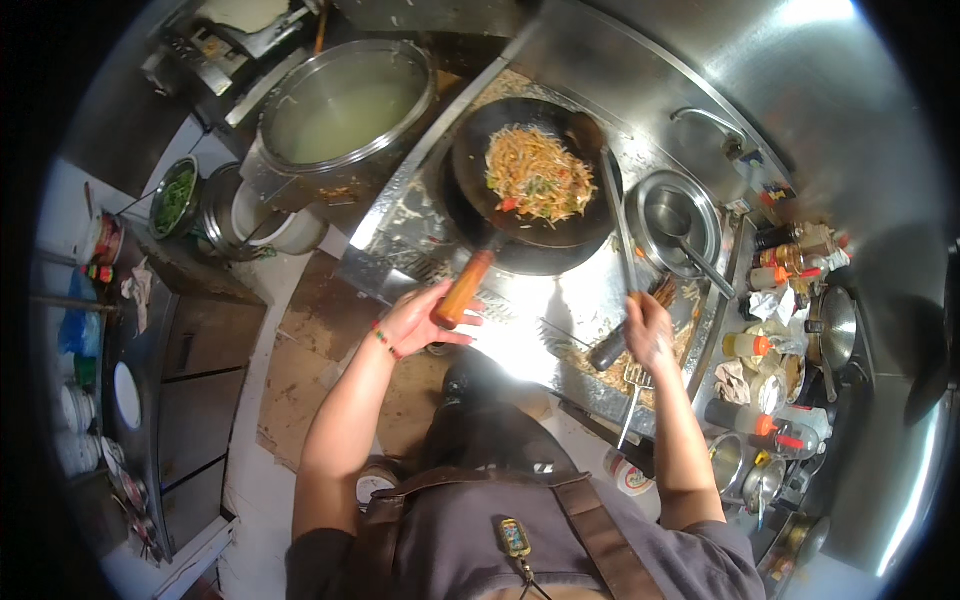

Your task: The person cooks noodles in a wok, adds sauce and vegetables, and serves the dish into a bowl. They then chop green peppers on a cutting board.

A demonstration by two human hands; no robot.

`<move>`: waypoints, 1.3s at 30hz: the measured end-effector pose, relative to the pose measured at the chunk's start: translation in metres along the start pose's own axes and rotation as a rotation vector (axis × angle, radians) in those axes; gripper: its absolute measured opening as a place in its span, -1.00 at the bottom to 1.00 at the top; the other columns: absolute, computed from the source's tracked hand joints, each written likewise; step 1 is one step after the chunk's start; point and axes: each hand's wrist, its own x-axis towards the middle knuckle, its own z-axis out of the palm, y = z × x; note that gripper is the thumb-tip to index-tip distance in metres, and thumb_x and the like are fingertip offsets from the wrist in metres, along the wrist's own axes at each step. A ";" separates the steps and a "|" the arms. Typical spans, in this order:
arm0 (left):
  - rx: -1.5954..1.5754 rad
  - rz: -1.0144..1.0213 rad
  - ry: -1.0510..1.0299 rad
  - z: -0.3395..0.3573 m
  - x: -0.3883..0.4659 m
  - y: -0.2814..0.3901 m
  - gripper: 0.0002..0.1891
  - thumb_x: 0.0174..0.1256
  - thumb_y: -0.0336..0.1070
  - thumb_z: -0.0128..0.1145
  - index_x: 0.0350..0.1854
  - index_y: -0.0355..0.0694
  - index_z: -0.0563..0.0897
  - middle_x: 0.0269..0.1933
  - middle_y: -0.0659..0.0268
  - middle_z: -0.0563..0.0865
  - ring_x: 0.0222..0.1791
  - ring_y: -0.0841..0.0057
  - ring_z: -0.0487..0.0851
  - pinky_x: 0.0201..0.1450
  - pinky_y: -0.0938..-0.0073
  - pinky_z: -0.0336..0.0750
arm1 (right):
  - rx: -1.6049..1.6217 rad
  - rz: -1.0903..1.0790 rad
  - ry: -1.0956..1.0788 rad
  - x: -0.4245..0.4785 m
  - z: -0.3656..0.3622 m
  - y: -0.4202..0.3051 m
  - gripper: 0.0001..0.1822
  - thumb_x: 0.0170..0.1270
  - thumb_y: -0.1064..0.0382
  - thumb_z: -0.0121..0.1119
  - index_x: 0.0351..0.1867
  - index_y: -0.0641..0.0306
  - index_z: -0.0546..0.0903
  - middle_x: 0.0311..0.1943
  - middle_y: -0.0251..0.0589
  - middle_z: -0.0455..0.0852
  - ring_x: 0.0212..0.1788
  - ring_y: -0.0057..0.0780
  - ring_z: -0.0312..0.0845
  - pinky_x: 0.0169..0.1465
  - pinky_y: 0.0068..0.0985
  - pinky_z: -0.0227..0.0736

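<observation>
My left hand (pixel 412 319) is open behind the wooden handle (pixel 463 290) of a dark wok, its fingers spread and not wrapped round it. The wok (pixel 469 191) sits tilted over the stove burner, holding a heap of noodles (pixel 536 176) with bits of green and red. In my right hand (pixel 651 330) is the grip of a long metal wok utensil (pixel 619 217). Its shaft runs up to the wok's right rim, and its far end is hard to make out. Below that hand lie a dark-handled tool (pixel 609 351) and a slotted metal skimmer or turner (pixel 636 390).
Right of the wok, a metal pot (pixel 637 202) contains a ladle (pixel 705 262), below a faucet (pixel 709 114). Squeeze bottles (pixel 746 345) crowd the right-hand shelf. A large stockpot (pixel 270 142) of cloudy liquid stands at upper left, near a bowl of greens (pixel 176 201). Flattened cardboard (pixel 300 367) covers the floor.
</observation>
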 end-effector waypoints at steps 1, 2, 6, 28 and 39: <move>0.026 -0.050 -0.075 0.010 0.017 -0.001 -0.55 0.47 -0.07 -0.10 0.25 -0.27 0.34 0.12 -0.04 0.55 0.06 0.18 0.60 -0.08 0.23 0.63 | 0.106 0.118 -0.066 0.006 0.010 -0.025 -0.73 0.33 0.21 0.07 -0.11 0.40 0.53 -0.52 -0.21 0.64 -0.48 -0.51 0.52 -0.34 -0.45 0.43; -0.048 -0.104 -0.053 0.004 0.040 -0.010 -0.59 0.44 -0.18 -0.07 0.23 -0.28 0.35 0.12 -0.08 0.54 -0.01 0.27 0.64 -0.23 0.40 0.65 | -0.089 -0.046 -0.119 0.014 0.013 -0.022 -0.72 0.34 0.22 0.05 -0.07 0.40 0.53 -0.46 -0.20 0.66 -0.46 -0.51 0.52 -0.32 -0.48 0.44; -0.327 -0.231 -0.213 -0.008 0.074 -0.024 -0.69 0.35 -0.33 0.02 0.08 -0.33 0.40 -0.16 0.19 0.57 -0.43 0.65 0.52 -0.47 0.67 0.47 | 0.947 0.452 -0.258 0.032 -0.034 0.048 -0.67 0.32 0.25 0.10 0.04 0.39 0.53 -0.15 -0.19 0.67 -0.24 -0.51 0.61 -0.19 -0.51 0.54; -0.102 0.324 0.261 -0.044 -0.261 -0.122 -0.84 0.30 -0.44 0.08 -0.25 -0.19 0.34 -0.54 0.41 0.41 -0.67 0.71 0.38 -0.61 0.58 0.36 | 1.021 0.750 -1.156 -0.165 0.058 -0.167 -0.54 0.42 0.06 0.00 0.25 0.20 0.37 -0.55 -0.36 0.33 -0.72 -0.74 0.04 -0.72 -0.77 -0.05; -0.196 0.745 0.742 -0.211 -0.562 -0.109 -0.77 0.22 -0.55 0.08 -0.15 -0.25 0.34 -0.56 0.39 0.42 -0.68 0.66 0.42 -0.62 0.54 0.39 | 1.066 1.003 -1.755 -0.261 0.343 -0.417 -0.42 0.47 -0.01 -0.10 0.38 0.19 0.11 -0.51 -0.37 0.31 -0.73 -0.76 0.09 -0.77 -0.76 0.01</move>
